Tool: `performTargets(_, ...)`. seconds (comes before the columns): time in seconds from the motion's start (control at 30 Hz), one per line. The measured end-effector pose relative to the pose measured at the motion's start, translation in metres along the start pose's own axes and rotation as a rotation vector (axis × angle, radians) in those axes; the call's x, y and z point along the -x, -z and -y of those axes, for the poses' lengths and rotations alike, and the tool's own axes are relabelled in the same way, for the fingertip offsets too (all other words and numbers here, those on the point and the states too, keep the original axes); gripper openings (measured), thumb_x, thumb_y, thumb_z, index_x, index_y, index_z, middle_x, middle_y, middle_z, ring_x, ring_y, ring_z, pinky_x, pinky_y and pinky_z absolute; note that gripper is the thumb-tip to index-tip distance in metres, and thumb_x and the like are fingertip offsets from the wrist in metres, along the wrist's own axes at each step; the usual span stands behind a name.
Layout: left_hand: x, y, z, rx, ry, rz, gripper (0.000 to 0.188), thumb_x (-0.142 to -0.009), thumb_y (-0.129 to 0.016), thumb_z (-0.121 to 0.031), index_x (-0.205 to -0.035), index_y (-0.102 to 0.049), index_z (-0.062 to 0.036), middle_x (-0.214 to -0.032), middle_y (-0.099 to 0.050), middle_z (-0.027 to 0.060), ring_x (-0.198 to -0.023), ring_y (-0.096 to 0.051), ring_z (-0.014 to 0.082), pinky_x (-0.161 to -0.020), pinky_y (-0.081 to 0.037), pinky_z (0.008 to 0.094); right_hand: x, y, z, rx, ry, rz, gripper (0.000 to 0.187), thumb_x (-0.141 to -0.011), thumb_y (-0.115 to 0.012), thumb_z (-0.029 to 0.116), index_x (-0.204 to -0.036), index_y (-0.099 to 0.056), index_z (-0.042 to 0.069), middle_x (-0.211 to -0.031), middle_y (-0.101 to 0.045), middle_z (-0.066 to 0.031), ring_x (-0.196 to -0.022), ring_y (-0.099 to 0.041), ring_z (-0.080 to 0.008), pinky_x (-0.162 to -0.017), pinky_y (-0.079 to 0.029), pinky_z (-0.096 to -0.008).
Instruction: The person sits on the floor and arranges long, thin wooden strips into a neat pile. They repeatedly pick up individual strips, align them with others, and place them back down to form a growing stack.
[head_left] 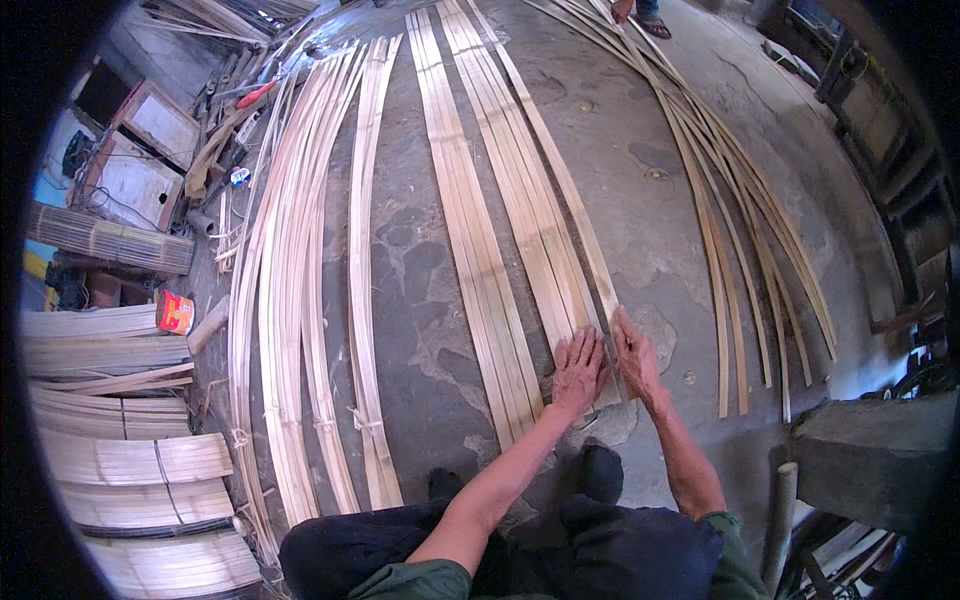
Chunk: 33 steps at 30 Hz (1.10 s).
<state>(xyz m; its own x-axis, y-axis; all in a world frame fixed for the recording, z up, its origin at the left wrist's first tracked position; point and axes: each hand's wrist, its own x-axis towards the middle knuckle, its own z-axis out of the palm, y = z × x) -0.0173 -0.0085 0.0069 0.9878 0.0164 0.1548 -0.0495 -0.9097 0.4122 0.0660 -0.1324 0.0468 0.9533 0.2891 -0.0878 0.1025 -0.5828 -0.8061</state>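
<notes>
Long pale bamboo strips lie lengthwise on the floor in front of me. My left hand point(579, 372) rests flat, fingers stretched out, on the near end of a group of side-by-side strips point(525, 200). Just right of it, my right hand point(638, 358) is at the near end of a single bamboo strip point(565, 185), its fingers closed along the edge. A narrow gap separates that strip from the group. Left of my left hand lies another flat group of strips point(465, 220), also side by side.
Tied bundles of strips point(290, 230) lie farther left, beside stacked bundles point(150, 465) and a red can point(175, 312). Loose strips point(735, 200) fan out at the right. Another person's foot point(655, 27) shows at the far end. A concrete block point(870, 460) stands near right.
</notes>
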Motion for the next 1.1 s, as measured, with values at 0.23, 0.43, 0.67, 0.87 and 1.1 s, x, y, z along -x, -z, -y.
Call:
performTargets(0.23,0.004,0.001,0.002,-0.041,-0.016,0.008,0.066,-0.088,-0.059,-0.033,-0.145,-0.039,-0.0058,-0.155,-0.031,0.0104,-0.144,-0.025,0.0271,-0.118,-0.015,0.0496,-0.003,0.011,0.015,-0.083,-0.219,0.156,0.046,-0.100,-0.049,0.027,-0.144,-0.044,0.013,-0.095,-0.065,-0.0294,-0.075,-0.068,-0.0283,-0.071,-0.051,-0.0392)
performTargets(0.43,0.002,0.000,-0.002,-0.087,-0.020,0.040,0.067,-0.090,-0.057,-0.036,-0.146,-0.037,-0.0053,-0.155,-0.030,0.0098,-0.146,-0.022,0.0259,-0.119,-0.013,0.0488,-0.002,0.003,-0.023,-0.019,-0.044,0.055,0.047,-0.099,-0.051,0.029,-0.144,-0.044,0.015,-0.102,-0.065,-0.0297,-0.087,-0.069,-0.0363,-0.077,-0.051,-0.0411)
performTargets(0.67,0.003,-0.001,0.004,-0.066,-0.018,0.035,0.066,-0.092,-0.054,-0.036,-0.147,-0.035,-0.0054,-0.156,-0.029,0.0103,-0.146,-0.022,0.0261,-0.118,-0.014,0.0498,0.008,-0.001,-0.010,0.107,-0.077,0.061,0.051,-0.096,-0.057,0.031,-0.144,-0.044,0.017,-0.107,-0.063,-0.0295,-0.098,-0.066,-0.0409,-0.084,-0.050,-0.0424)
performTargets(0.87,0.006,0.002,0.003,-0.060,-0.033,0.038,0.066,-0.091,-0.055,-0.034,-0.147,-0.036,-0.0054,-0.156,-0.029,0.0109,-0.146,-0.023,0.0268,-0.118,-0.014,0.0502,0.024,0.002,0.009,-0.042,-0.027,-0.005,0.053,-0.095,-0.059,0.031,-0.144,-0.045,0.017,-0.106,-0.065,-0.0283,-0.092,-0.069,-0.0362,-0.079,-0.052,-0.0407)
performTargets(1.1,-0.008,0.013,0.031,0.287,0.194,-0.273,0.041,-0.091,-0.054,-0.015,-0.129,-0.053,0.0003,-0.139,-0.049,0.0195,-0.132,-0.041,0.0370,-0.110,-0.032,0.0432,0.052,-0.023,0.041,-0.114,-0.078,0.073,0.052,-0.096,-0.060,0.026,-0.143,-0.045,0.008,-0.103,-0.070,-0.0192,-0.083,-0.064,-0.0178,-0.080,-0.050,-0.0305)
